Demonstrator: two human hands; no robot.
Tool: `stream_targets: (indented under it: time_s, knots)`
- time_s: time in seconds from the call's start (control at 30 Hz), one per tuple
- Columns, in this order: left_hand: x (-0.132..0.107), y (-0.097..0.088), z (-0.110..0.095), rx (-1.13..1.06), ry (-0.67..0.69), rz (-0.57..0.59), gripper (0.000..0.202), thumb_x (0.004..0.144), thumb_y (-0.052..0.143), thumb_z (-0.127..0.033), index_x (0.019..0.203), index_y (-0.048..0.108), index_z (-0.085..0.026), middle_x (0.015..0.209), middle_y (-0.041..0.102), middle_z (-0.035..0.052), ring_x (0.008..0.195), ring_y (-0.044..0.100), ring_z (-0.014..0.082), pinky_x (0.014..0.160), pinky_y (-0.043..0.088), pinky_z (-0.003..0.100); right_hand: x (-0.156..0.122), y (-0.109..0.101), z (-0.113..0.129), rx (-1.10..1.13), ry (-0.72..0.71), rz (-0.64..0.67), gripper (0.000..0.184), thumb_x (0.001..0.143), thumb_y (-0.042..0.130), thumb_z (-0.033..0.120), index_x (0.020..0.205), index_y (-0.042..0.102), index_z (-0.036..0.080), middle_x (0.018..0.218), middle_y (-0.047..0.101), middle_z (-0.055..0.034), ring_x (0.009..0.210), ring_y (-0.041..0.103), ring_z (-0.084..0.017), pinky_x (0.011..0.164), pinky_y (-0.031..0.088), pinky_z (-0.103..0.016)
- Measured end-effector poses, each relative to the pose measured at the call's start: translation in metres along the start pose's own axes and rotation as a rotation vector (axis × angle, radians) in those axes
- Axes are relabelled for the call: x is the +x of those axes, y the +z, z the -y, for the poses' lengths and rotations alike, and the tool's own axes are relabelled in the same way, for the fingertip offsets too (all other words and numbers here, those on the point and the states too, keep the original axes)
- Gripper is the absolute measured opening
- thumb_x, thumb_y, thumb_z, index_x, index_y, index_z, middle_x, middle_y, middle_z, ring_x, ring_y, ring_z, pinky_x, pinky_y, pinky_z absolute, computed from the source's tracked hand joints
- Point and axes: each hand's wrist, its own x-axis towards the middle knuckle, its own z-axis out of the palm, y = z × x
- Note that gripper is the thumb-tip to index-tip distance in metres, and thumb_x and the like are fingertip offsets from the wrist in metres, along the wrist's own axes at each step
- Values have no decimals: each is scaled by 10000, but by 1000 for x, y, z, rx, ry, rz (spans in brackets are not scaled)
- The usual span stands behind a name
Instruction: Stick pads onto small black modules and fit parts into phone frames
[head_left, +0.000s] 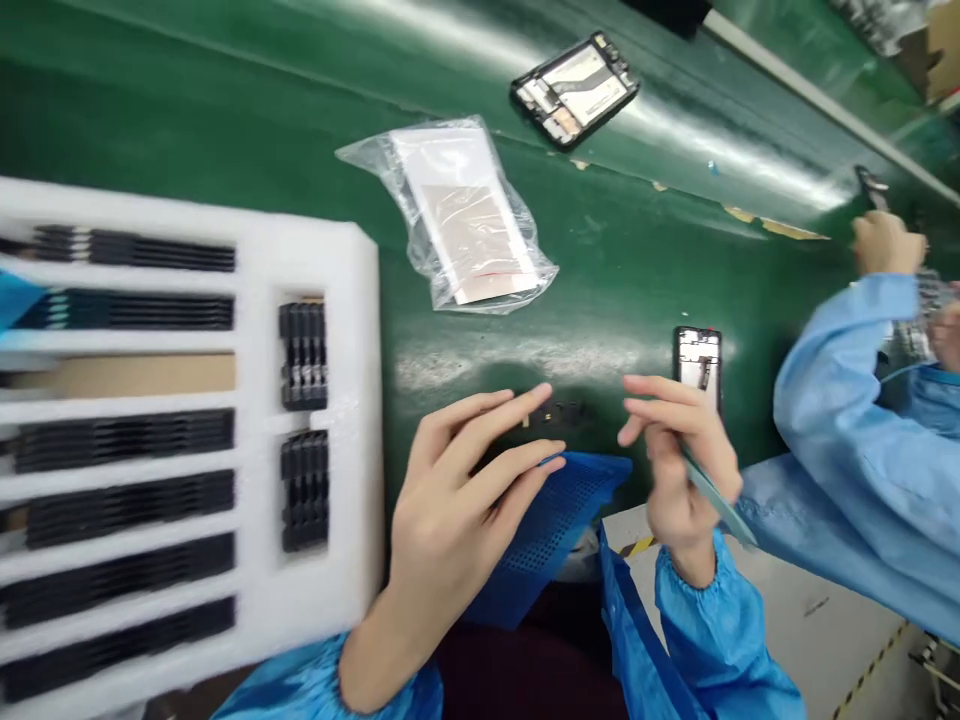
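Fingers [480, 428] of the left hand [457, 490] are released and spread open, held just above a blue mesh mat [547, 540] and near a small dark part [559, 415] on the green bench [600, 270]. By the right hand [679, 470], a pry tool [724, 505] is grasped lightly between thumb and fingers at lower right of centre, just below a phone frame [697, 360].
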Motion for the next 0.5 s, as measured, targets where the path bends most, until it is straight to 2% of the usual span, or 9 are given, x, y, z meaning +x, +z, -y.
stream_targets:
  time_s: [0.1,0.17,0.23,0.3,0.4,0.5]
  knots:
    - [-2,1,5,30,-40,1,117,1028,740,-154,1068,803,-243,1473,735,103,1301,663,338,1105,556,539,19,3,-2,-51,121,273,279,1065,588,203,1304,723,254,1235,742,-89,1058,770,-234,845,663,-376]
    - [-4,4,8,52,-70,21,103,1056,712,-216,1055,807,-257,1396,768,90,1257,672,350,1078,547,559,32,6,-7,-73,222,409,160,1027,730,266,1183,754,239,1141,742,-60,983,746,-209,799,609,-331]
    - [-4,7,11,73,-78,33,124,1075,689,-259,1058,811,-270,1291,795,75,1195,683,342,1033,538,544,42,7,-11,-28,308,530,45,997,795,261,991,762,231,1003,754,-12,893,719,-177,758,546,-296]
    - [-5,10,13,75,-66,13,137,1080,680,-272,1054,814,-282,1219,797,68,1153,685,327,995,527,515,50,6,-14,45,389,611,123,999,789,241,884,750,227,888,761,26,799,685,-150,711,490,-276]
    - [-5,13,14,57,-55,-36,128,1068,693,-250,1055,814,-287,1170,782,73,1123,678,315,966,517,493,54,1,-20,135,459,611,159,1026,748,300,886,768,227,859,773,37,783,669,-154,718,471,-281]
    - [-6,12,10,24,-83,-36,127,1051,708,-220,1058,815,-289,1129,785,60,1122,671,305,994,535,500,56,-2,-27,186,460,451,201,1016,743,379,894,779,224,882,772,19,844,682,-180,796,509,-311]
